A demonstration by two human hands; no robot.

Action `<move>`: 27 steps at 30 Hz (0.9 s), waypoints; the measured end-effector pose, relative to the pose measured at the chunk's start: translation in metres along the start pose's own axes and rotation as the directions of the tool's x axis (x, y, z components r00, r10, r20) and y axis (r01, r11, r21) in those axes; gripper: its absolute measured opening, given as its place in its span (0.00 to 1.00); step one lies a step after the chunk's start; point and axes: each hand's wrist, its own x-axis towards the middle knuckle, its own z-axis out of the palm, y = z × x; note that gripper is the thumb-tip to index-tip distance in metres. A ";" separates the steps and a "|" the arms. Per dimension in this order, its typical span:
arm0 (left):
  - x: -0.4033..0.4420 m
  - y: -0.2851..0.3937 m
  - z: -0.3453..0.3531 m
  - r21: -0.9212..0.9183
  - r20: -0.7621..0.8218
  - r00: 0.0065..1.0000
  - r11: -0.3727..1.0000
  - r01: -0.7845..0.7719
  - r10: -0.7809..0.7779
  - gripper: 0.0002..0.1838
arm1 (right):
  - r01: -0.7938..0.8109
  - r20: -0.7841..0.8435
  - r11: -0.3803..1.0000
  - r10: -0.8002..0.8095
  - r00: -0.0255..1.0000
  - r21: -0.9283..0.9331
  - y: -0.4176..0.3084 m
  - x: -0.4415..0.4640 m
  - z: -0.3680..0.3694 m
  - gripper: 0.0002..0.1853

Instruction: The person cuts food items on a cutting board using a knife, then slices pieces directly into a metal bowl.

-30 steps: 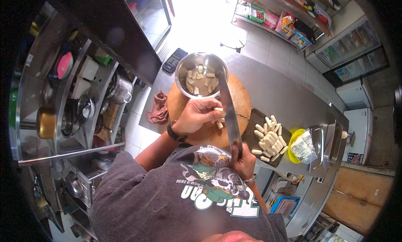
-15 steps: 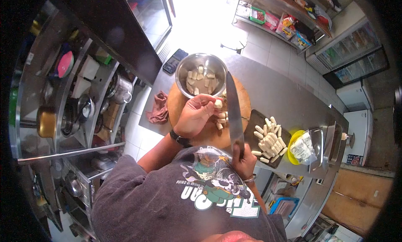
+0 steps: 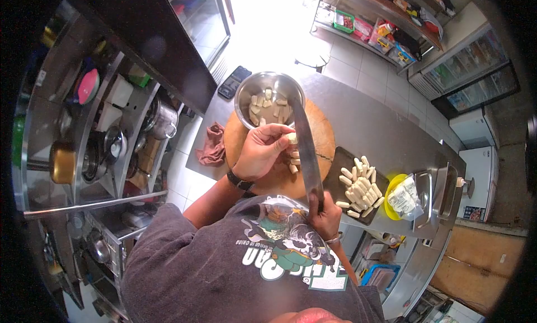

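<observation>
My left hand is closed, its fingertips pinching a short pale piece, which looks like peeled banana, above the round wooden board. In my right hand is the handle of a large knife. Its long blade points away from me and stands right beside the pinched piece; whether it touches cannot be made out. Several cut pieces lie on the board under the blade, partly hidden. Beyond my left hand, a steel bowl holds more cut pieces.
A dark tray carries a pile of whole pale pieces at the right. Past it are a yellow bowl with a plastic bag and a steel pan. A brown cloth and a dark device lie at the left.
The knife has shifted left, so its blade now comes up to the piece in my left hand and overlaps the bowl's right rim. My left hand has barely moved.
</observation>
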 end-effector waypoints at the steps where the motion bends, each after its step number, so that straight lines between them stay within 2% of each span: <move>1: 0.000 0.000 0.000 0.032 0.014 1.000 0.999 0.002 -0.003 0.12 | 0.012 -0.001 1.000 -0.012 1.000 -0.001 -0.001 0.000 0.000 0.13; 6: 0.000 0.006 -0.001 0.156 0.050 0.998 0.988 0.017 -0.025 0.11 | 0.007 0.014 1.000 -0.007 1.000 0.005 -0.002 0.002 -0.002 0.12; 8: 0.000 0.009 -0.003 0.296 0.061 0.996 0.954 0.038 -0.058 0.10 | -0.007 0.025 1.000 0.006 1.000 0.014 -0.002 0.002 -0.002 0.12; 12: -0.001 0.011 0.001 0.293 0.090 0.987 0.951 0.104 -0.135 0.11 | -0.023 0.055 1.000 0.022 0.998 0.008 -0.005 0.004 -0.004 0.11; 14: -0.002 0.013 0.003 0.299 0.123 0.966 0.936 0.183 -0.228 0.11 | -0.034 0.070 0.999 0.033 0.997 0.006 -0.005 0.005 -0.004 0.11; 17: -0.001 0.001 -0.005 0.349 0.203 0.959 0.930 0.119 -0.199 0.09 | -0.019 0.059 1.000 0.018 0.998 0.011 -0.004 0.005 -0.001 0.11; 20: -0.003 -0.001 -0.004 0.331 0.192 0.956 0.932 0.150 -0.222 0.10 | -0.054 0.068 0.998 0.053 0.996 0.012 -0.002 0.006 0.001 0.12; 21: -0.001 0.002 -0.002 0.331 0.192 0.956 0.932 0.150 -0.222 0.10 | -0.039 0.020 0.999 0.039 0.999 0.005 0.001 0.005 0.003 0.12; 22: 0.003 0.006 0.000 0.386 0.081 0.977 0.910 0.154 -0.199 0.10 | -0.026 -0.029 1.000 0.025 0.999 -0.004 0.002 0.005 0.004 0.12; 23: 0.007 0.011 0.001 0.438 -0.030 0.985 0.884 0.164 -0.168 0.11 | -0.027 -0.030 1.000 0.027 0.999 -0.004 0.003 0.004 0.002 0.12; 24: 0.018 0.014 -0.010 0.680 -0.013 1.000 0.733 -0.005 0.018 0.10 | -0.050 -0.090 0.999 0.050 0.995 0.007 0.003 0.005 -0.001 0.12; 25: 0.030 0.018 -0.021 0.836 0.003 0.988 0.542 -0.087 0.154 0.11 | -0.070 -0.148 0.997 0.072 0.986 0.021 0.003 0.005 -0.002 0.12; 27: 0.049 0.022 -0.051 0.931 -0.061 0.996 0.365 0.033 0.066 0.14 | -0.070 -0.173 0.997 0.075 0.982 0.038 0.004 0.005 0.000 0.12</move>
